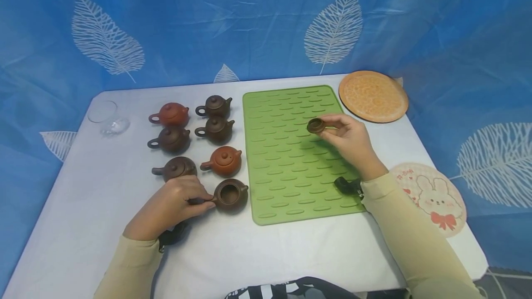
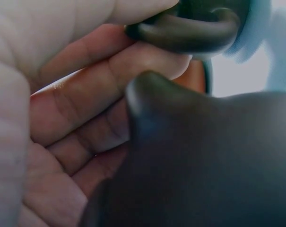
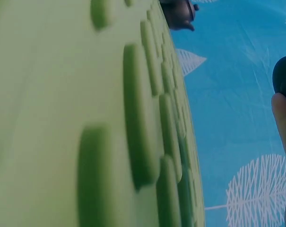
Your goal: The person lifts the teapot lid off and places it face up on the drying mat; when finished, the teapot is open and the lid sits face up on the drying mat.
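Note:
My left hand (image 1: 176,204) pinches the handle of a dark brown teapot (image 1: 238,207), which stands without a lid, its round opening facing up. Between thumb and fingers that handle (image 2: 195,35) shows in the left wrist view. Close below it is a dark rounded pot body with a short spout (image 2: 154,94), mostly out of frame. Above the green mat (image 1: 282,165), my right hand (image 1: 349,140) pinches a small brown teapot lid (image 1: 316,125), tilted with its hollow underside showing. Only the edge of that dark lid (image 3: 280,78) and some fingers appear in the right wrist view.
Left of the mat stand several lidded teapots, among them a red one (image 1: 172,114), an orange-red one (image 1: 224,160) and a dark one (image 1: 178,168). Clear glassware (image 1: 115,126) lies far left. A round orange mat (image 1: 374,96) and a rabbit mat (image 1: 436,197) lie right.

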Demonstrator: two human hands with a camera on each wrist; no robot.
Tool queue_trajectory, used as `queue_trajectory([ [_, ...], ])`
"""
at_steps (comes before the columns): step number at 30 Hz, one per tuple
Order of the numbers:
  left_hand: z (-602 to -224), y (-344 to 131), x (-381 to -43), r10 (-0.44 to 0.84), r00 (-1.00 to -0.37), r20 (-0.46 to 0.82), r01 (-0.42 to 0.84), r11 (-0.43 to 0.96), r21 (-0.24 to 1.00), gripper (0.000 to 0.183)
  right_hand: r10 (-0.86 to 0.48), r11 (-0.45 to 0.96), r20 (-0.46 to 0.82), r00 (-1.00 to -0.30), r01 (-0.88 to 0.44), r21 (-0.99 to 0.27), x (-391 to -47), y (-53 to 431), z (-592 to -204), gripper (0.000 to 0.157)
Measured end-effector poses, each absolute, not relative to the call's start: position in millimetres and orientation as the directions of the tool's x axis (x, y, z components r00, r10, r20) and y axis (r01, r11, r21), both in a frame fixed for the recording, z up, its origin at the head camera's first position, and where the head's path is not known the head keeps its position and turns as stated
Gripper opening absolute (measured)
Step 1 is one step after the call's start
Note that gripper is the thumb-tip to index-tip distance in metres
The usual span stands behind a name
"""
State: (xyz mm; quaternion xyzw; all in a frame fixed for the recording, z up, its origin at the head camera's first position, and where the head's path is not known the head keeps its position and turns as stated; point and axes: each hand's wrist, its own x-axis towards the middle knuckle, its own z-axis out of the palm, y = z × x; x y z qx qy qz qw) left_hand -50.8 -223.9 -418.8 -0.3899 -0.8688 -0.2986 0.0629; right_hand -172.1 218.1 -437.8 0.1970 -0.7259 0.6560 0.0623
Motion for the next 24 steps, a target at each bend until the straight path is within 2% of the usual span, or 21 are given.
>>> queue_trajectory([
  [3,-418.1,-223.9,-50.7,0.636,-0.692,0.341,0.711,0.521,0.472,0.017,-0.216,0.055,0.341,-0.915,-0.360,-0.931,-172.7,221.2,-437.9,0.036],
  [10,-417.6,-223.4,-50.5,0.634,-0.696,0.337,0.708,0.528,0.469,0.017,-0.232,0.084,0.364,-0.902,-0.391,-0.916,-175.6,226.9,-442.0,0.044],
  [20,-420.2,-224.2,-51.9,0.633,-0.690,0.350,0.713,0.513,0.478,0.019,-0.224,0.104,0.386,-0.895,-0.416,-0.904,-179.0,234.0,-448.8,0.036],
  [24,-419.9,-223.9,-51.5,0.630,-0.693,0.350,0.711,0.518,0.475,0.020,-0.212,0.073,0.347,-0.914,-0.369,-0.927,-180.8,237.5,-450.4,0.034],
])
